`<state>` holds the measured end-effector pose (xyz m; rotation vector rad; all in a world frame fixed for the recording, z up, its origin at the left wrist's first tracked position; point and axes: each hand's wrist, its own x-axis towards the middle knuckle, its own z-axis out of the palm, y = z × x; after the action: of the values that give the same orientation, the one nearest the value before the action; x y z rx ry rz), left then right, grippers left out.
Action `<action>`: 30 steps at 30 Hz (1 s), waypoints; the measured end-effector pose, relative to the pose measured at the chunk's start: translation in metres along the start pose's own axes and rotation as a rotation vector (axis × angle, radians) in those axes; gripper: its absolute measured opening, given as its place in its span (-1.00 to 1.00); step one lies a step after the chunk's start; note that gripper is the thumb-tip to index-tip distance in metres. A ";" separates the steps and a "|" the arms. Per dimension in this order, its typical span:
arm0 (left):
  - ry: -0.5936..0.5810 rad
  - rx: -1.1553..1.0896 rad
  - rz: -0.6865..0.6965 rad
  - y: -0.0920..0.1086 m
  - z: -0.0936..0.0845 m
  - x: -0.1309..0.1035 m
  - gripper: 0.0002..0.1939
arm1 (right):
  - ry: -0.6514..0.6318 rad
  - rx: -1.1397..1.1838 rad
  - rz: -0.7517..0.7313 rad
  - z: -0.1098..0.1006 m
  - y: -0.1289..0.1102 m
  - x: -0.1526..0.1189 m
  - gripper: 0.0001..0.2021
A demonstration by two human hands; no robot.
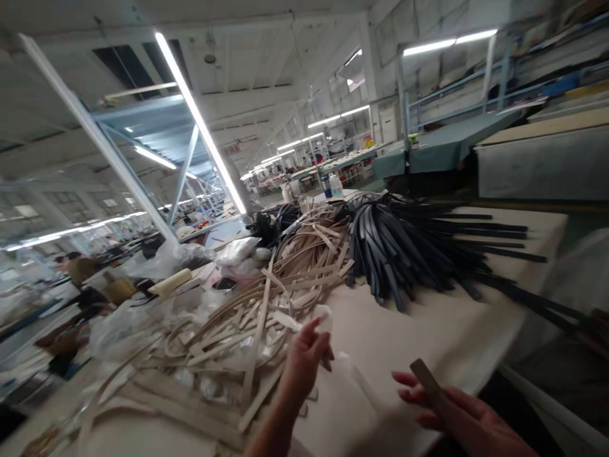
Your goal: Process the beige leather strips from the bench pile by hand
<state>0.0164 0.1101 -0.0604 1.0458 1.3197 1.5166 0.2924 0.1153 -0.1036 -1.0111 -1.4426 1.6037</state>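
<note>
- While the right hand (457, 412) lies palm up at the bottom edge, a short tan strip (425, 377) rests across its loosely curled fingers, held lightly rather than pinched.
- Fingers of the left hand (307, 355) are closed on a pale scrap (326, 314), perhaps film or paper; motion blur makes it hard to say which.
- Both hands hover over the bare cloth of the table (409, 330), just beside the tan pile (266, 298) of long strips that sprawls to their left.
- Farther back, well apart from the hands, a fan of black strips (409, 251) spreads across the table, its ends reaching toward the right edge.
- To handle the strip well, I judge it best to steady it with the thumb so it cannot slide off the open palm, and to keep the scrap clear of the tangled pile.
- Plastic bags (238, 251) and a roll (171, 282) sit beyond the tan pile.
</note>
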 end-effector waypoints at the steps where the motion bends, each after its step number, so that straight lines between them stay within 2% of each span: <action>1: -0.032 0.002 -0.027 -0.003 0.010 -0.013 -0.26 | -0.093 0.076 0.029 0.009 -0.006 0.006 -0.38; 2: -0.067 -0.013 -0.050 -0.007 0.019 -0.024 -0.28 | -0.164 0.156 0.060 0.018 -0.011 0.014 -0.42; 4: -0.110 -0.058 -0.052 -0.014 0.034 -0.038 -0.37 | -0.222 0.275 0.102 0.038 -0.014 0.033 -0.48; 6: -0.078 -0.080 -0.028 -0.021 0.043 -0.043 -0.46 | -0.249 0.308 0.116 0.053 -0.012 0.053 -0.53; 8: -0.034 -0.101 -0.014 -0.029 0.045 -0.046 -0.47 | -0.281 0.246 0.114 0.061 -0.011 0.070 -0.54; 12: 0.034 -0.209 -0.104 -0.037 0.042 -0.058 -0.38 | -0.266 -0.008 0.025 0.061 -0.028 0.084 -0.44; 15: 0.046 -0.186 -0.147 -0.035 0.032 -0.070 -0.39 | -0.219 -0.131 -0.125 0.065 -0.051 0.090 -0.40; 17: 0.032 -0.167 -0.165 -0.033 0.023 -0.073 -0.41 | -0.250 -0.151 -0.255 0.069 -0.063 0.100 -0.39; 21: 0.019 -0.184 -0.211 -0.033 0.010 -0.073 -0.44 | -0.258 -0.146 -0.291 0.068 -0.073 0.127 -0.46; 28: -0.065 -0.229 -0.384 -0.038 0.012 -0.084 -0.45 | -0.209 -0.088 -0.345 0.053 -0.075 0.160 -0.51; 30: -0.126 -0.206 -0.441 -0.039 0.011 -0.089 -0.46 | -0.195 -0.072 -0.343 0.050 -0.071 0.168 -0.50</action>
<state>0.0554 0.0316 -0.1036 0.6542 1.1821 1.2019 0.1787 0.2542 -0.0432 -0.6149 -1.7107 1.4352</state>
